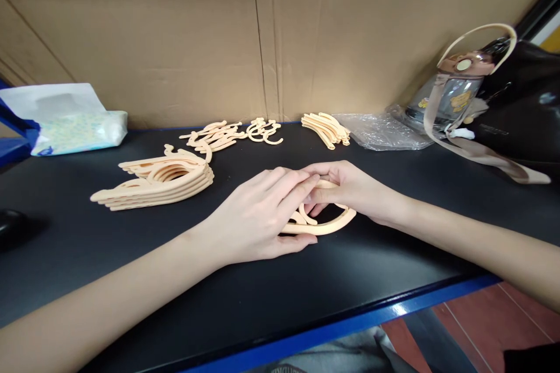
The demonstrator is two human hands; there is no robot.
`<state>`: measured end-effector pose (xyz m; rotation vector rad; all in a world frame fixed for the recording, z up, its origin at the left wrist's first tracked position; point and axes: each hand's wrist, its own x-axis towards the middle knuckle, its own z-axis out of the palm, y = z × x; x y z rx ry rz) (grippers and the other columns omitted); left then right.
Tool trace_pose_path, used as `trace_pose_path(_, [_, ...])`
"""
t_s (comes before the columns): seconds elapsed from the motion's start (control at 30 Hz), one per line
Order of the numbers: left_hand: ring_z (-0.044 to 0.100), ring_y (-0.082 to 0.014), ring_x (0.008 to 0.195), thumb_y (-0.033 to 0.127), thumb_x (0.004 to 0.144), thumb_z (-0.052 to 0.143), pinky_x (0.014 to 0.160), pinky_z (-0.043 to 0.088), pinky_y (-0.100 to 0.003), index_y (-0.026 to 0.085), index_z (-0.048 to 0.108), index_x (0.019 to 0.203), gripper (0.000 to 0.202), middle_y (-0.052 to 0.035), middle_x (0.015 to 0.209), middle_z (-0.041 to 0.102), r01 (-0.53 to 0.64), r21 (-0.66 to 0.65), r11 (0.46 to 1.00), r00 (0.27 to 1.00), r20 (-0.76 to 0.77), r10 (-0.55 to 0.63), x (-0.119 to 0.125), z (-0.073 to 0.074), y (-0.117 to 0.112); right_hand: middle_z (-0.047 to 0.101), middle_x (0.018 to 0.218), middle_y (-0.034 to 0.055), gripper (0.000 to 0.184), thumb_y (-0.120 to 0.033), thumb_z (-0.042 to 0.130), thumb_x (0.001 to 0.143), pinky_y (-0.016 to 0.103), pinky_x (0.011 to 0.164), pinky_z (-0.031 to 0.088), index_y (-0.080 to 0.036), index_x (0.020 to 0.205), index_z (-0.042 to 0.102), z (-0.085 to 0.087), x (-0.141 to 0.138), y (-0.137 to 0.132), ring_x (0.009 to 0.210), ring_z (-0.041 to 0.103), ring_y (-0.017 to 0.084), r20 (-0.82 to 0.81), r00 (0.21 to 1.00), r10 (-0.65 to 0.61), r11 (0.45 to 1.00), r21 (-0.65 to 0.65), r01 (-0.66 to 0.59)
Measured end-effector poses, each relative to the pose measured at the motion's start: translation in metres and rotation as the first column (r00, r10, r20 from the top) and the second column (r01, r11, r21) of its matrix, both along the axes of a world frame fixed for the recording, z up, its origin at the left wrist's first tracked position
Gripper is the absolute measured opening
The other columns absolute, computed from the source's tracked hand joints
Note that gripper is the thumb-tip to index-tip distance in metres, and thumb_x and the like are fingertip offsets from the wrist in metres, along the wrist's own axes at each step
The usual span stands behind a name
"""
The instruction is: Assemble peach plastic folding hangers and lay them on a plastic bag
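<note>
My left hand and my right hand meet over a peach plastic hanger piece lying on the black table. Both hands grip it, fingers curled over its top edge, thumbs underneath. A stack of assembled peach hangers lies to the left of my hands. Farther back sit loose hook parts, flat arm pieces and a small pile of curved strips.
A tissue pack lies at the back left, a clear plastic bag, a water bottle with a strap and a black bag at the back right. A cardboard wall backs the table. Blue table edge runs near me.
</note>
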<state>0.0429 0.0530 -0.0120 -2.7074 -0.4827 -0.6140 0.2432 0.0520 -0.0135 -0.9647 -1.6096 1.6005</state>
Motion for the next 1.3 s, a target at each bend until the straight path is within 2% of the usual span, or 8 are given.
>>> trace_pose_path(0.27, [0.054, -0.029, 0.105, 0.056, 0.082, 0.062, 0.091, 0.046, -0.039, -0.001, 0.046, 0.131, 0.077, -0.0176, 0.124, 0.058, 0.014, 0.006, 1.0, 0.999, -0.037, -0.014, -0.003, 0.001, 0.003, 0.066, 0.075, -0.0005, 0.029, -0.025, 0.073, 0.077, 0.02, 0.063, 0.056, -0.015, 0.104, 0.067, 0.001, 0.001, -0.002, 0.073, 0.066, 0.011, -0.031, 0.999, 0.017, 1.0, -0.007, -0.018])
trace_pose_path(0.5, [0.054, -0.0303, 0.105, 0.051, 0.084, 0.06, 0.091, 0.046, -0.04, -0.002, 0.047, 0.13, 0.071, -0.0189, 0.124, 0.058, 0.011, 0.032, 0.999, 0.998, -0.069, -0.008, -0.002, 0.002, 0.002, 0.066, 0.076, -0.0003, 0.031, -0.027, 0.072, 0.079, 0.019, 0.061, 0.056, -0.016, 0.107, 0.065, -0.001, 0.002, -0.001, 0.074, 0.066, 0.011, -0.019, 0.999, 0.028, 0.999, -0.014, -0.028])
trace_pose_path(0.63, [0.054, -0.0298, 0.107, 0.046, 0.084, 0.064, 0.092, 0.047, -0.04, -0.001, 0.044, 0.132, 0.07, -0.0187, 0.122, 0.058, -0.019, -0.001, 1.0, 0.998, -0.053, 0.019, -0.001, 0.002, 0.0, 0.067, 0.086, 0.0026, 0.028, -0.033, 0.065, 0.085, 0.022, 0.068, 0.057, -0.016, 0.108, 0.063, -0.001, 0.003, 0.0, 0.077, 0.066, 0.012, 0.0, 0.999, 0.049, 0.999, -0.009, -0.049])
trace_pose_path(0.8, [0.053, -0.0267, 0.111, 0.044, 0.084, 0.064, 0.095, 0.048, -0.038, 0.004, 0.039, 0.137, 0.07, -0.016, 0.127, 0.054, -0.082, -0.138, 0.987, 0.997, -0.004, 0.082, -0.004, 0.008, -0.001, 0.066, 0.106, 0.007, 0.036, -0.04, 0.06, 0.089, 0.029, 0.076, 0.056, -0.019, 0.118, 0.057, 0.007, 0.008, -0.001, 0.091, 0.065, 0.017, 0.067, 0.994, 0.087, 0.996, 0.014, -0.088])
trace_pose_path(1.0, [0.055, -0.0243, 0.11, 0.044, 0.083, 0.064, 0.087, 0.052, -0.034, 0.014, 0.042, 0.135, 0.064, -0.0113, 0.125, 0.054, -0.165, -0.203, 0.965, 0.984, 0.038, 0.176, -0.013, 0.021, 0.001, 0.063, 0.118, 0.0087, 0.04, -0.041, 0.054, 0.093, 0.033, 0.091, 0.051, -0.019, 0.126, 0.053, 0.013, 0.015, -0.003, 0.098, 0.064, 0.017, -0.094, 0.993, 0.072, 0.997, 0.006, -0.072])
trace_pose_path(1.17, [0.053, -0.0244, 0.112, 0.041, 0.084, 0.064, 0.094, 0.048, -0.036, 0.01, 0.042, 0.134, 0.063, -0.0132, 0.127, 0.052, -0.128, -0.198, 0.972, 0.99, 0.033, 0.137, -0.011, 0.019, -0.001, 0.067, 0.108, 0.0086, 0.041, -0.037, 0.055, 0.093, 0.034, 0.093, 0.049, -0.018, 0.128, 0.052, 0.014, 0.011, -0.005, 0.101, 0.064, 0.018, -0.098, 0.983, 0.157, 0.987, -0.025, -0.16])
trace_pose_path(1.3, [0.052, -0.0251, 0.112, 0.04, 0.084, 0.066, 0.096, 0.046, -0.037, 0.008, 0.041, 0.136, 0.066, -0.0142, 0.129, 0.051, -0.097, -0.189, 0.977, 0.994, 0.036, 0.105, -0.008, 0.014, -0.004, 0.067, 0.102, 0.0046, 0.045, -0.025, 0.068, 0.083, 0.03, 0.088, 0.049, -0.02, 0.126, 0.053, 0.013, 0.01, -0.004, 0.095, 0.063, 0.015, -0.068, 0.989, 0.132, 0.99, -0.044, -0.135])
